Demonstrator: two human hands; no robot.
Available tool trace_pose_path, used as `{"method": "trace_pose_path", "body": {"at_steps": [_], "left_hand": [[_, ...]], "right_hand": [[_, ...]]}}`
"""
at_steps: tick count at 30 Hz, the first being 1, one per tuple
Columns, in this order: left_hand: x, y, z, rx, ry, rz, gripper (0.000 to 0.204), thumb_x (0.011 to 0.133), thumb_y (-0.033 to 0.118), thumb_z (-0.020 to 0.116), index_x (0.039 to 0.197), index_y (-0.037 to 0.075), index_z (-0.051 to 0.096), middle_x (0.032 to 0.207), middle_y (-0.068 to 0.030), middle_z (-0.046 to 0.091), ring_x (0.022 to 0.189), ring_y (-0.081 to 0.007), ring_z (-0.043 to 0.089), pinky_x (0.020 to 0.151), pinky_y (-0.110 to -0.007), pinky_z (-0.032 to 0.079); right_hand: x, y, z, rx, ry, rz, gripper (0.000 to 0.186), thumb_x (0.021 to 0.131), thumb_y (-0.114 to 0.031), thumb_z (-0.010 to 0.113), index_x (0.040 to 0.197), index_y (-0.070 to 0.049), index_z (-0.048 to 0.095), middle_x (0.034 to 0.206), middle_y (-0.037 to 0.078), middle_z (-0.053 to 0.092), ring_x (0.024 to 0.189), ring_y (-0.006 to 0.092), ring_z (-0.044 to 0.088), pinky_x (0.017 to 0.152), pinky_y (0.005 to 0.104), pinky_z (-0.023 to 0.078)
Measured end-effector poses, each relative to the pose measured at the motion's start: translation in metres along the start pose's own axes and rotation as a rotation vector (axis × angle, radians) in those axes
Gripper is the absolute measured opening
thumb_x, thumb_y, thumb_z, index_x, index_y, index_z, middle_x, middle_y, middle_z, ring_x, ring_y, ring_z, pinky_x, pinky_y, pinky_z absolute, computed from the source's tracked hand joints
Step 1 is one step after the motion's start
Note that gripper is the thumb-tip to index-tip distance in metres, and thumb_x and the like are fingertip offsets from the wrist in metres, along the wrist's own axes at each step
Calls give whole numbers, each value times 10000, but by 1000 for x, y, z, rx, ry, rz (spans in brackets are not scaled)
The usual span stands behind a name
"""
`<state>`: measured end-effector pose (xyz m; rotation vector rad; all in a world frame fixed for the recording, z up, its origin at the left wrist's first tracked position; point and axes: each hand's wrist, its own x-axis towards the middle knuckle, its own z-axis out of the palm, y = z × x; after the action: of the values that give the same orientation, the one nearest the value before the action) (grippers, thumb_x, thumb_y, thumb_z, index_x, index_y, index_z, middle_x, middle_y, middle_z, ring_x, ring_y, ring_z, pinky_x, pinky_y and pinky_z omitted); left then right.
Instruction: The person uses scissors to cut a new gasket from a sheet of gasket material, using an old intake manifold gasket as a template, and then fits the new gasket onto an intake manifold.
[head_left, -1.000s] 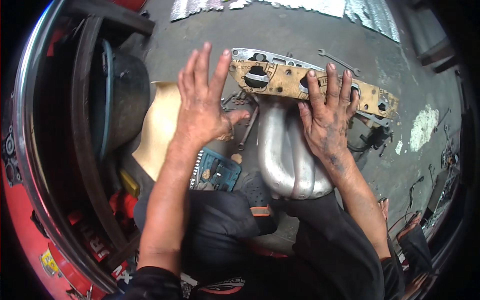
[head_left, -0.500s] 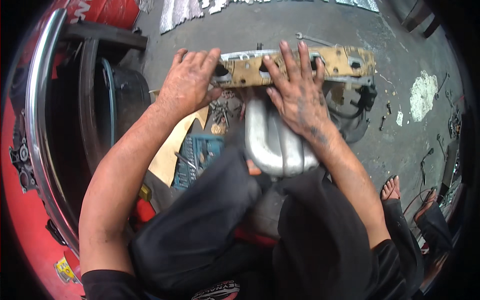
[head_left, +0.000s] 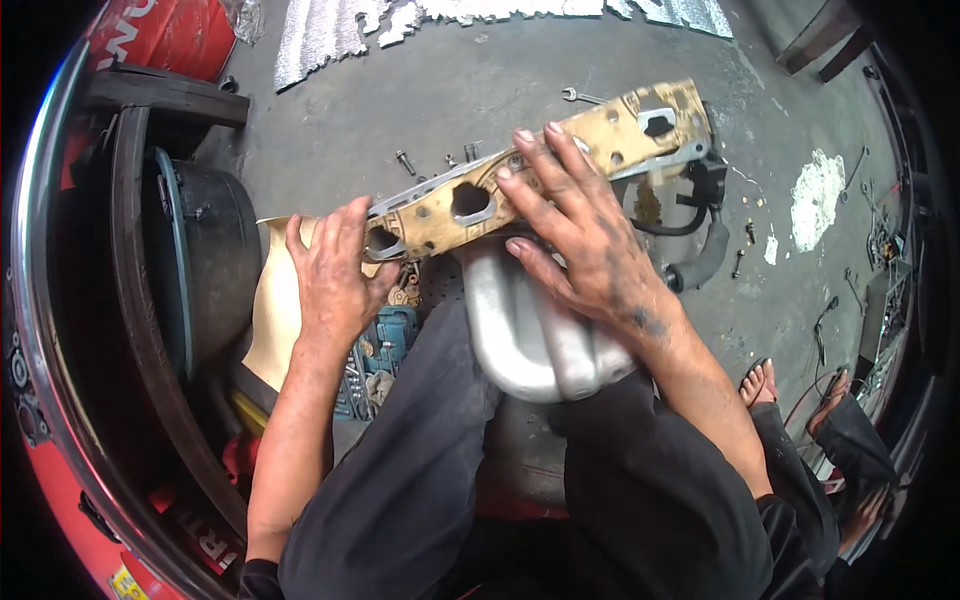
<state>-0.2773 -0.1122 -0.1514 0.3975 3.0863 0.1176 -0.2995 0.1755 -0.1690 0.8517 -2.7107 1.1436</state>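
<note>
Between my knees stands a silver intake manifold (head_left: 495,345) with curved tubes. Along its flange lies a tan gasket sheet (head_left: 435,222) with several ragged holes and dark stains. My left hand (head_left: 333,272) grips the left end of the flange, fingers at the far side and thumb at the near side. Flat on the gasket near its middle rests my right hand (head_left: 590,235), fingers stretched out and covering part of the sheet. A black hose (head_left: 703,255) hangs at the manifold's right end. The flange slants, its right end farther from me.
A blue socket tray (head_left: 390,340) and a tan sheet (head_left: 285,300) lie left of my leg. Beyond the manifold are a wrench (head_left: 583,96) and a bolt (head_left: 404,161). A black drum (head_left: 215,260) stands left. Another person's foot (head_left: 758,384) is at the right.
The manifold has turned from nearly level to a slant, its left end coming nearer me. My left hand has moved down with that end; my right hand stays on the gasket.
</note>
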Motion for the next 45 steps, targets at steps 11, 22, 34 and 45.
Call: {"method": "trace_pose_path", "body": {"at_steps": [11,22,34,45], "left_hand": [[-2,-18,11,27,-29,-30,907,679,192,859,1450,92,392,1254,-111,571,1190,-271,553,1140,-575,237],[1,-25,12,-24,123,135,868,752,350,812,1474,128,384,1339,-117,546,1173,-290,566,1123,-601,247],[8,-30,-2,-242,67,72,759,683,263,853,1373,157,554,1349,-102,581,1234,-308,525,1093,-473,343],[-8,-1,-8,-4,220,37,1034,696,311,859,1520,46,293,1529,-192,372,1432,-392,269,1162,-496,277]], "right_hand": [[-35,56,-41,84,729,457,442,903,-153,733,1309,-35,604,1218,150,646,1220,240,557,1009,365,462],[-33,58,-41,535,924,641,210,922,-117,723,1052,25,638,994,65,685,890,107,641,787,241,530],[-26,54,-47,455,931,684,178,864,-146,793,938,-17,694,852,34,702,765,86,641,685,233,523],[-28,57,-45,471,910,685,226,849,-155,808,986,-14,696,892,47,711,793,96,652,705,230,521]]}}
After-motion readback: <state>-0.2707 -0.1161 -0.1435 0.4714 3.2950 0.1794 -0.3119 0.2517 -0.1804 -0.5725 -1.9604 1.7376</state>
